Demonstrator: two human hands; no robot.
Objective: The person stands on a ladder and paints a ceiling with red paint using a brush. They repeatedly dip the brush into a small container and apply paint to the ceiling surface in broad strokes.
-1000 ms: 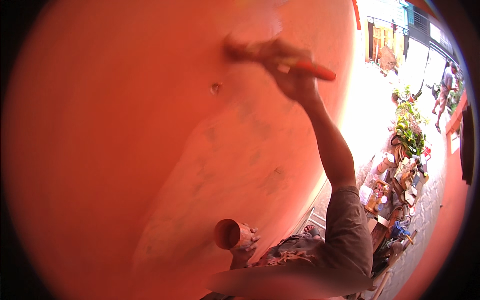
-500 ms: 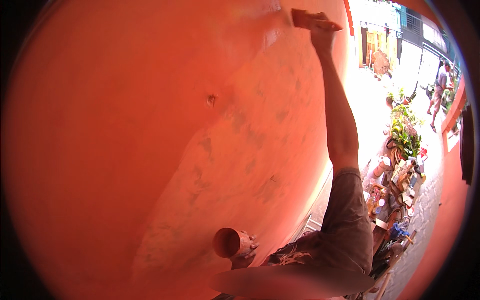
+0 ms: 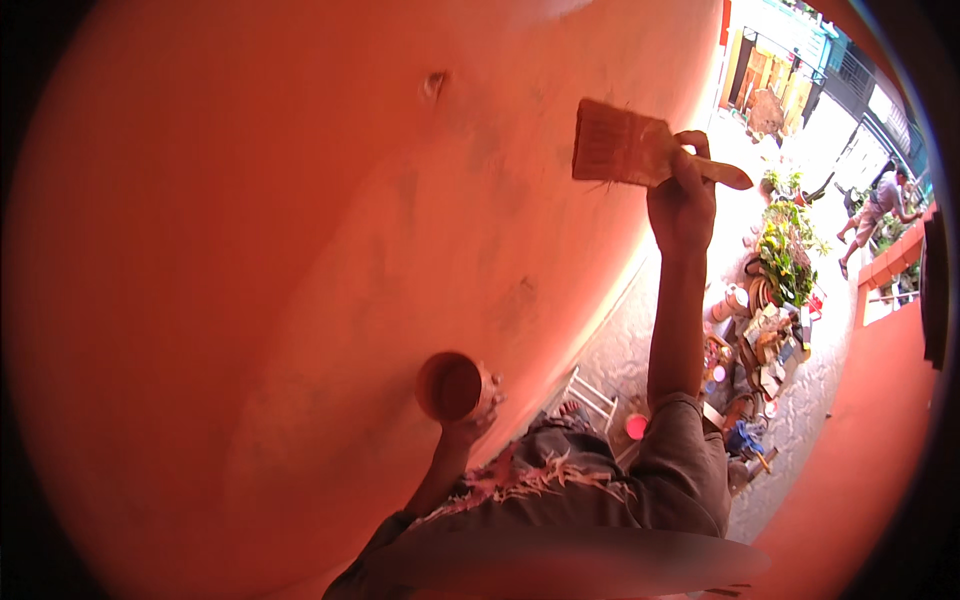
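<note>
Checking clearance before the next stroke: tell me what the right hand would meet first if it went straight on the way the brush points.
Probably the orange wall; the right hand aims the paintbrush bristles at it.

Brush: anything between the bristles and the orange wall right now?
Nothing visible. The right hand holds the brush raised beside the orange wall; whether the bristles touch it cannot be told. The left hand holds a paint cup lower down.

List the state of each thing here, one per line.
Brush: held up in right hand, bristles orange with paint.
Paint cup: held in left hand, mouth open.
Wall: painted orange, patchy near its lower right.
</note>
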